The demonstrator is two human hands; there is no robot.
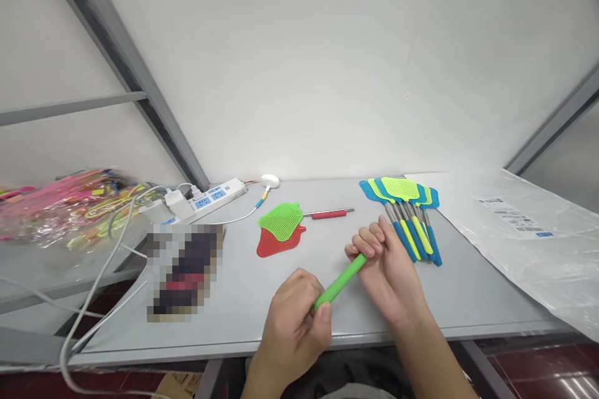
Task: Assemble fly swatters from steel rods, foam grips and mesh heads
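Observation:
A green fly swatter handle [341, 282] is held slantwise above the front of the table. My left hand [297, 321] is closed around its lower end, with the thumb against it. At its upper end the fingers of my right hand [388, 274] are curled round it, palm turned up, hiding that end. Beyond my hands, a green fly swatter head [281, 219] overlaps a red fly swatter head [276, 246]. Beside them lies a red handle [329, 215] with a thin metal rod. Right of my right hand several blue and yellow fly swatters [414, 230] are fanned out.
A white power strip [219, 196] with plugs and cables sits at the back left, next to a white round device [270, 181]. Plastic-wrapped colourful items [84, 206] lie at the far left. A blurred-out object [187, 274] is on the left. Plastic sheeting [510, 230] covers the right side.

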